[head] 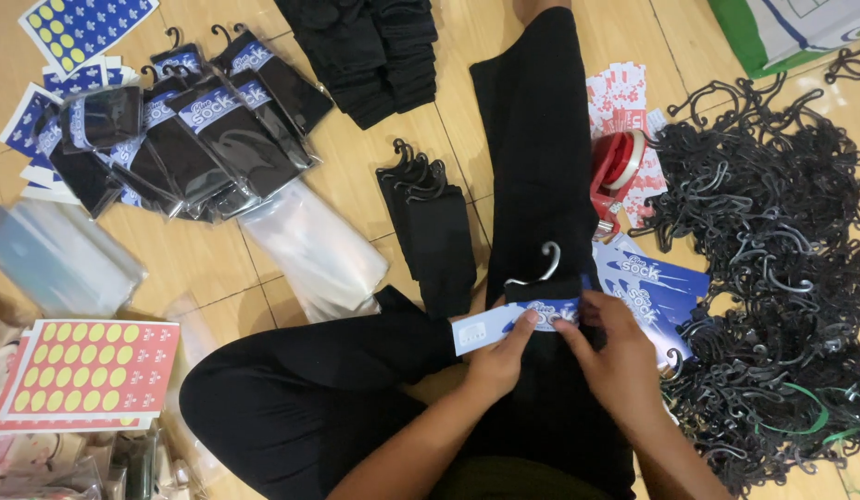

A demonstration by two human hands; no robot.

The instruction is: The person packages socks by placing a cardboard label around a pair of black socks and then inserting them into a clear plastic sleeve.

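Overall, the wooden floor (pixel 356 157) carries every item, and the person sits on it in black trousers (pixel 532 157), one leg stretched up the frame and the other folded across the bottom.

Largest of the loose stock is the tangled heap of black plastic hooks (pixel 772 259), which fills the right side beside the stretched leg. A stack of folded black socks (pixel 374 51) lies at the top centre. A fan of packed socks in clear bags (pixel 198 139) occupies the upper left, with empty clear bags (pixel 314 245) just below it and another bundle of clear bags (pixel 55 259) at the left edge. A red sheet of yellow round stickers (pixel 87 370) lies at the lower left. A small pile of hooked black socks (pixel 434 231) rests between the clear bags and the stretched leg. Blue printed cards (pixel 652 278) lie fanned against the right side of the leg, and a red tape dispenser (pixel 615 167) stands above them.

On the thigh lies a black sock pair with a white hook (pixel 541 268), wrapped by a blue paper band (pixel 518 319). The left hand (pixel 499 356) pinches the band's loose left end, thumb and fingers closed on it. The right hand (pixel 615 347) presses the band's right part, fingertips closed on it at the sock's edge.
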